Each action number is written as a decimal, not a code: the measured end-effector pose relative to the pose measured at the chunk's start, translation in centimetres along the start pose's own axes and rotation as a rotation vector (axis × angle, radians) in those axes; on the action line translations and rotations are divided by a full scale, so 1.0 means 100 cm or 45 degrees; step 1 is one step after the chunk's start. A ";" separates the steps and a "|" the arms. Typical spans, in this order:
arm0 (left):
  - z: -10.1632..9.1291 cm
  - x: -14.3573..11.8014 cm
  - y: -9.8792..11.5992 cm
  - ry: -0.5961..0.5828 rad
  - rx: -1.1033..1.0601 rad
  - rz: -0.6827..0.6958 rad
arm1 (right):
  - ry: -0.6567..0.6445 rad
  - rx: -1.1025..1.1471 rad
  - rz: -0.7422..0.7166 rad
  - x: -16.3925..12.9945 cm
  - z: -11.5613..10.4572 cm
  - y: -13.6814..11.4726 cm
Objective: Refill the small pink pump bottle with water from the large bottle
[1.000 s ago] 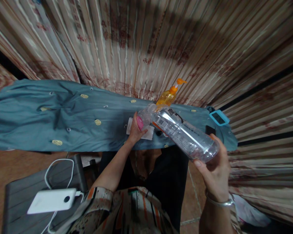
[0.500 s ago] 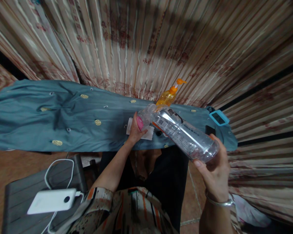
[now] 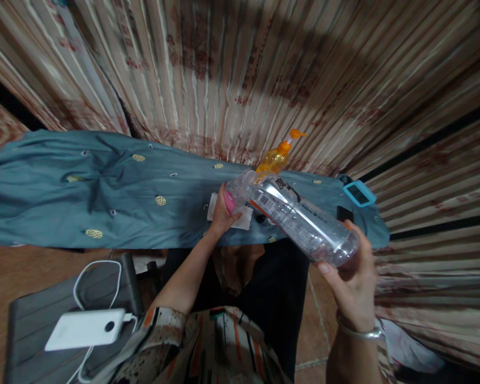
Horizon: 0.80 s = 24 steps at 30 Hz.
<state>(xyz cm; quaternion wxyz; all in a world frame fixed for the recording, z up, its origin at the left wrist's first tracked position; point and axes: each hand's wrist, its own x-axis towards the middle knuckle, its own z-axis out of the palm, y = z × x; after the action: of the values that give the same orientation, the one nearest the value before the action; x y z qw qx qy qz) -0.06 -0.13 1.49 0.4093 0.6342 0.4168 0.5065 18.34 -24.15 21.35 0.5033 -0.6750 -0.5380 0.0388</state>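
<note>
My right hand (image 3: 354, 280) grips the base end of a large clear plastic bottle (image 3: 304, 218) with a printed label. The bottle is tilted, its neck pointing up and left. My left hand (image 3: 223, 213) is closed round a smaller clear plastic bottle (image 3: 242, 185) with pink showing at its near end. The two bottles meet at their narrow ends, and I cannot tell whether one neck is inside the other. Right behind them stands an orange pump bottle (image 3: 274, 159). Under my left hand lies a white paper or cloth piece (image 3: 243, 218).
A teal cloth (image 3: 124, 197) with pineapple prints covers the narrow table. On its right are a blue-framed digital timer (image 3: 359, 193) and a dark flat object (image 3: 344, 214). A white power bank (image 3: 84, 329) with a cable lies on a grey stool (image 3: 28, 330). Curtains (image 3: 224, 80) hang close behind.
</note>
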 end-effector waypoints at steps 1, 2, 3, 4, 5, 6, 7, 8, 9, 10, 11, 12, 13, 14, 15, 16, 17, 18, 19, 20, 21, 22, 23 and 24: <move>0.000 0.000 0.000 -0.003 0.000 -0.008 | 0.001 0.001 0.002 0.000 0.000 0.000; 0.000 0.000 0.001 -0.006 0.000 -0.012 | 0.000 0.007 0.000 0.000 0.000 -0.001; 0.000 0.000 0.001 -0.007 -0.001 -0.012 | -0.003 0.015 -0.002 0.000 0.000 -0.001; 0.000 0.000 0.002 -0.009 -0.002 -0.010 | -0.005 0.020 -0.006 0.000 0.000 -0.001; 0.000 0.000 0.002 -0.010 -0.004 -0.008 | -0.009 0.020 -0.009 0.000 0.000 0.000; 0.000 0.000 0.003 -0.011 -0.006 -0.008 | -0.009 0.016 -0.014 0.000 0.000 0.000; 0.000 0.000 0.003 -0.012 -0.007 -0.011 | -0.011 0.012 -0.015 0.000 0.000 0.000; -0.001 0.000 0.004 -0.014 -0.007 -0.015 | -0.014 0.011 -0.012 0.000 0.000 0.000; -0.001 0.000 0.004 -0.016 -0.005 -0.019 | -0.018 0.011 -0.006 0.000 0.000 0.001; -0.001 0.000 0.005 -0.017 0.000 -0.021 | -0.019 0.015 -0.001 0.000 0.000 0.001; -0.001 0.000 0.005 -0.017 0.004 -0.021 | -0.020 0.019 0.004 0.000 -0.001 0.001; -0.001 0.000 0.005 -0.017 0.007 -0.019 | -0.021 0.022 0.009 0.000 -0.001 0.001; -0.001 0.001 0.006 -0.015 0.009 -0.016 | -0.020 0.020 0.010 0.000 -0.001 0.001; -0.001 0.001 0.006 -0.013 0.007 -0.014 | -0.018 0.014 0.005 0.000 -0.001 0.001; -0.001 0.001 0.006 -0.009 0.004 -0.014 | -0.015 0.005 -0.002 0.000 -0.001 0.001; -0.001 0.001 0.007 -0.006 0.000 -0.016 | -0.011 -0.007 -0.011 0.000 -0.001 0.001; 0.000 0.001 0.007 -0.004 -0.004 -0.019 | -0.008 -0.016 -0.019 0.000 -0.001 0.001; 0.000 0.001 0.007 -0.003 -0.007 -0.024 | -0.007 -0.022 -0.025 0.000 -0.001 0.001; 0.000 0.001 0.007 -0.002 -0.012 -0.030 | -0.009 -0.025 -0.030 0.000 -0.001 0.001; 0.000 0.001 0.007 -0.002 -0.019 -0.033 | -0.012 -0.028 -0.033 0.000 -0.001 0.001; 0.000 0.001 0.007 0.001 -0.027 -0.035 | -0.014 -0.029 -0.035 0.000 -0.001 0.001; 0.000 0.000 0.007 0.005 -0.037 -0.034 | -0.016 -0.029 -0.037 0.000 -0.001 0.001; 0.000 0.000 0.006 0.009 -0.046 -0.033 | -0.016 -0.030 -0.039 0.000 -0.001 0.002; 0.000 0.000 0.006 0.013 -0.052 -0.031 | -0.014 -0.030 -0.042 0.000 -0.001 0.002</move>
<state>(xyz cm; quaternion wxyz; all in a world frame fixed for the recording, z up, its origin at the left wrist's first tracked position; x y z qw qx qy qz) 0.05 -0.31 2.04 0.4260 0.6182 0.4161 0.5130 18.52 -24.19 21.28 0.4927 -0.6718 -0.5524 0.0278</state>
